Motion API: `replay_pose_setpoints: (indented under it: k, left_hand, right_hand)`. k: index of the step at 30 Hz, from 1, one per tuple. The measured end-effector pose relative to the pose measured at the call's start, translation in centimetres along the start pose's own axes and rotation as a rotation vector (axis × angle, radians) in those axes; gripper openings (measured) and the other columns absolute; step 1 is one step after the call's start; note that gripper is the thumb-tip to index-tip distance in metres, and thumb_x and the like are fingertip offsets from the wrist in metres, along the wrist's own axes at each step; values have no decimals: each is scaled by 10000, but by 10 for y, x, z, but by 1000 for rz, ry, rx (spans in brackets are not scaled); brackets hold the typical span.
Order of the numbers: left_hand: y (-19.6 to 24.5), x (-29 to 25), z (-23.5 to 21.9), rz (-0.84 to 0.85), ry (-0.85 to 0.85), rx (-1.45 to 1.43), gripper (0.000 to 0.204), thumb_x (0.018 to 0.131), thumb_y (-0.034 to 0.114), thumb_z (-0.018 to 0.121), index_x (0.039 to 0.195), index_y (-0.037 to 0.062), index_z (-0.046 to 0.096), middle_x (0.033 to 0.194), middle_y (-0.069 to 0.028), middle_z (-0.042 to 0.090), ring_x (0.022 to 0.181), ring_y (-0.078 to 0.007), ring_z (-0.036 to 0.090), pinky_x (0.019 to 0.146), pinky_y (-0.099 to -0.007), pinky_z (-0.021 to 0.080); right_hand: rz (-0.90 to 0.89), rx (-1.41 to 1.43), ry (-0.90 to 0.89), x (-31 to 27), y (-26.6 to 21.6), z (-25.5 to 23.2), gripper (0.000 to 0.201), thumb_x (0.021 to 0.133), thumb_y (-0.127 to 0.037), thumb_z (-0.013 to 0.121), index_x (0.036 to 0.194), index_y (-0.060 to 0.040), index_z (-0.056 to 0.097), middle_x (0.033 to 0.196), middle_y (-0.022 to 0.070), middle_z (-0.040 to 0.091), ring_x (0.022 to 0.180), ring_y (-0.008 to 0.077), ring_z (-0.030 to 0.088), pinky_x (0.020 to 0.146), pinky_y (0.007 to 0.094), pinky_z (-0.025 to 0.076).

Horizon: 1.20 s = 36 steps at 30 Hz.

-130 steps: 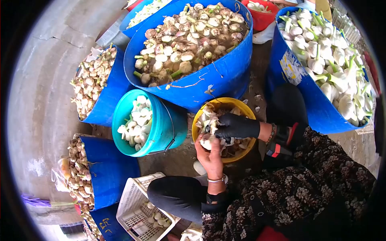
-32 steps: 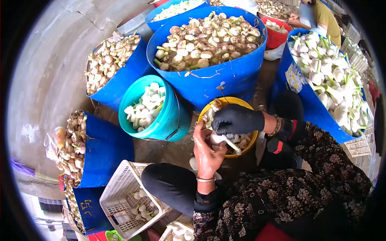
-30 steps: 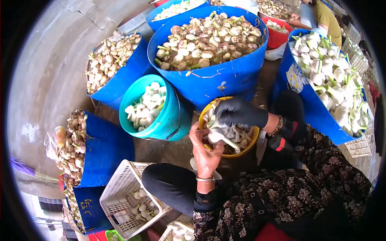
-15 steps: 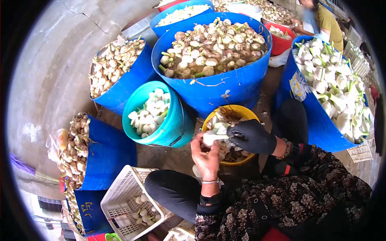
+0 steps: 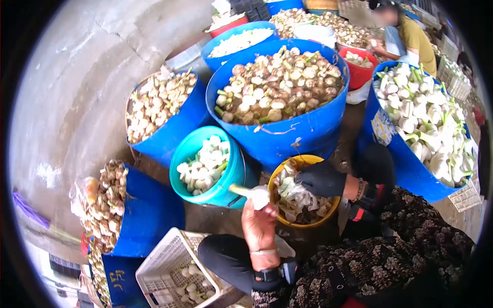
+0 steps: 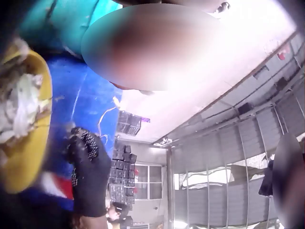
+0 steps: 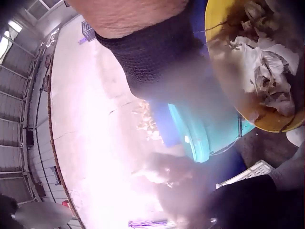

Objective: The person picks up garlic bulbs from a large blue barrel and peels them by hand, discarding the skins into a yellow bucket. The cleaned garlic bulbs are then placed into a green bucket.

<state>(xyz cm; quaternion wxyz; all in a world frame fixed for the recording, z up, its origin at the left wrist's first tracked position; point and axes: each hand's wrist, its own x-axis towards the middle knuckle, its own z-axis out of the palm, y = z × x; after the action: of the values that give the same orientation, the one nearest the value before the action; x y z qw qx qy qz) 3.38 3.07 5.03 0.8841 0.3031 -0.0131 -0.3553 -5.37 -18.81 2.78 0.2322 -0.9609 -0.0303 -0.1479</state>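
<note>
My bare left hand (image 5: pixel 259 226) holds a white garlic bulb (image 5: pixel 260 196) between thumb and fingers, its stem pointing left toward the teal bucket (image 5: pixel 177 177). The right hand (image 5: pixel 322 178), in a black glove, is over the yellow bucket (image 5: pixel 336 205), beside pale peeled skins (image 5: pixel 297 197). In the left wrist view the gloved hand (image 6: pixel 90 167) has bent fingers; whether they hold anything is unclear. The right wrist view shows the skins (image 7: pixel 267 67) inside the yellow bucket, with the other hand blurred below.
A large blue tub (image 5: pixel 277 134) of garlic in brown water stands beyond the buckets. Another blue tub (image 5: pixel 411 159) of white garlic is at right. Blue tubs of unpeeled garlic are at left, a white crate (image 5: pixel 177 246) lies lower left, and a person (image 5: pixel 418 41) sits far right.
The left hand has turned and moved slightly away from the gloved hand, carrying the bulb toward the teal bucket. The bulb's stem now points left instead of right. The head view has tilted up.
</note>
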Motion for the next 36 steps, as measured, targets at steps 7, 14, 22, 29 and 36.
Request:
replay_pose_setpoints:
  k: [7, 14, 22, 29, 36]
  left_hand:
    - [138, -78, -41, 475, 296, 349, 397, 901, 474, 523, 976, 87, 569, 619, 36, 478, 498, -82, 412, 462, -221, 292]
    - [242, -163, -176, 1249, 1202, 1304, 258, 764, 133, 715, 956, -27, 652, 856, -148, 655, 737, -230, 602, 664, -352, 518]
    - [160, -61, -41, 879, 558, 1060, 279, 856, 45, 526, 1133, 50, 563, 608, 61, 448, 468, -38, 331, 422, -193, 271]
    - [-26, 25, 48, 440, -226, 1404, 304, 788, 80, 665, 1086, 53, 610, 887, -97, 610, 793, -232, 595, 735, -312, 487]
    - [-58, 70, 29, 9, -59, 1150, 352, 761, 0, 689, 1098, 16, 587, 977, -123, 618, 877, -247, 608, 814, -332, 480]
  right_hand:
    - [-28, -20, -126, 26, -26, -20, 163, 796, -250, 558, 843, -111, 631, 726, 137, 617, 672, 330, 613, 582, 458, 466]
    - [-198, -196, -271, 44, -15, -10, 248, 723, -190, 574, 952, -115, 634, 789, 148, 641, 732, 358, 621, 627, 490, 470]
    - [-197, 60, -195, 69, 7, -106, 258, 792, -195, 594, 1022, -90, 647, 874, 159, 652, 794, 327, 626, 680, 422, 492]
    - [9, -130, 101, 143, 156, -194, 225, 826, -237, 574, 966, -76, 642, 881, 155, 645, 818, 306, 629, 733, 408, 487]
    - [377, -384, 80, 218, 284, -193, 396, 772, -362, 612, 1058, -91, 650, 1021, 152, 643, 947, 312, 608, 843, 427, 470]
